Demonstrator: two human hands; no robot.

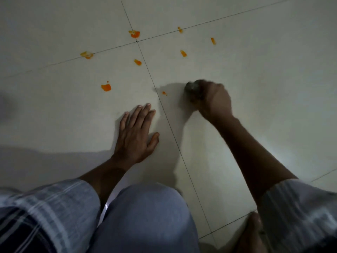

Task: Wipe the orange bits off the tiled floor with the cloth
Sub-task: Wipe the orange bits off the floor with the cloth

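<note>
Pale tiled floor (255, 70), thin dark grout lines crossing near the top centre. No container of any sort in view; the orange bits (106, 87) lie loose on the tiles. Count about nine: one largest blob left of centre, one pale-edged piece on the grout line farther left, one just above the grout crossing, one small piece below it, three strung toward the upper right, one tiny fleck close to the top grout line, and one small smear just right of the long grout line, near the cloth. Cloth (194, 91) is dark, bunched into a wad, resting on the floor right of centre, blurred. Right hand (214, 102) fingers clenched around the cloth, knuckles up, forearm reaching in from the lower right with a light sleeve pushed up past the elbow. Left hand (135, 134) lies flat on the tile, palm down, fingers straight and slightly spread, thumb out to the right, grasping nothing; well apart from the cloth, just left of the long grout line. Checked sleeve on the left arm. A knee (145, 207) in light grey-blue trousers fills the bottom centre; a bare foot (252, 230) shows at lower right.
</note>
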